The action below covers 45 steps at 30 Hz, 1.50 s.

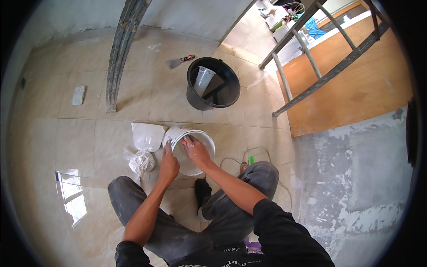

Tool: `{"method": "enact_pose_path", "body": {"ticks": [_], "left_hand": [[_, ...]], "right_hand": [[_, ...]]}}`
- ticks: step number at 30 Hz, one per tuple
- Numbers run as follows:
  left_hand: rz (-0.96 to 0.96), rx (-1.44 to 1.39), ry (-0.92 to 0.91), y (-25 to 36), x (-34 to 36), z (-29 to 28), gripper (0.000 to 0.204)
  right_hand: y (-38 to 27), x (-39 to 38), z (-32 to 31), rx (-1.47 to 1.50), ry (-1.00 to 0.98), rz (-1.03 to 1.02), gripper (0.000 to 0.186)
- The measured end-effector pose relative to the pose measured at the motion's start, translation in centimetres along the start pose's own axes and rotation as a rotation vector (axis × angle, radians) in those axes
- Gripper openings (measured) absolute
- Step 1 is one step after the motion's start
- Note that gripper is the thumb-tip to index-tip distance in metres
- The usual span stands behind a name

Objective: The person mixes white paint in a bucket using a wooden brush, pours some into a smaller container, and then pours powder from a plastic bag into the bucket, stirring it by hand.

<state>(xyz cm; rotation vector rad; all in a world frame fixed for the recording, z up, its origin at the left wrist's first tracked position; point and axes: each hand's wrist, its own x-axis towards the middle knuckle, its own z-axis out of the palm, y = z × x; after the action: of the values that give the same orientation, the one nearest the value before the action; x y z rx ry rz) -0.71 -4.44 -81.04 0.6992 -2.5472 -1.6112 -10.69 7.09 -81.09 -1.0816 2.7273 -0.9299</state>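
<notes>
Between my knees and the plastic bags, a white bucket (pixel 178 131) stands tilted on the tiles, its mouth toward me. My left hand (pixel 169 165) grips the bucket's left rim, fingers pointing away from me. Inside the mouth is my right hand (pixel 197 153), its fingers curled. A small red-pink bit shows at those fingertips; the rest of that item is hidden. Pale smears mark the fingers. Left of the bucket lie a filled white plastic bag (pixel 147 135) and a knotted clear bag with white contents (pixel 141 163).
Ahead stands a black bucket (pixel 202 103) holding a clear plastic cup (pixel 204 80). Nearby lies a scraper (pixel 180 61). Metal profiles (pixel 119 62) rise at left, near a white box-like item (pixel 78 95). At right, a metal ladder (pixel 327 79) leans by a wooden board (pixel 351 86).
</notes>
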Motion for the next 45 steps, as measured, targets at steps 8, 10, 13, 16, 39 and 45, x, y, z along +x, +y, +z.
{"method": "enact_pose_path", "body": {"ticks": [8, 10, 13, 16, 39, 45], "left_hand": [[-0.084, -0.095, -0.03, 0.9, -0.4, -0.1, 0.065], [-0.059, -0.09, -0.023, 1.1, -0.5, 0.0, 0.065], [-0.082, -0.092, -0.056, 1.0, -0.6, -0.2, 0.065], [-0.005, -0.121, -0.031, -0.2, -0.6, 0.2, 0.068], [0.227, -0.189, 0.018, 0.1, -1.2, 0.8, 0.078], [0.231, -0.189, 0.037, 0.6, -1.0, 0.7, 0.077]], "right_hand": [[1.4, -1.4, 0.3, -0.193, -0.211, 0.206, 0.021], [1.4, -1.8, 0.5, -0.08, -0.247, 0.23, 0.019], [0.3, -1.1, -0.6, -0.106, -0.296, 0.261, 0.021], [0.2, -0.9, -0.6, -0.192, -0.376, 0.242, 0.021], [-0.5, -0.3, -0.9, -0.099, -0.194, 0.101, 0.02], [0.9, -1.5, -0.2, -0.316, -0.275, 0.187, 0.015]]}}
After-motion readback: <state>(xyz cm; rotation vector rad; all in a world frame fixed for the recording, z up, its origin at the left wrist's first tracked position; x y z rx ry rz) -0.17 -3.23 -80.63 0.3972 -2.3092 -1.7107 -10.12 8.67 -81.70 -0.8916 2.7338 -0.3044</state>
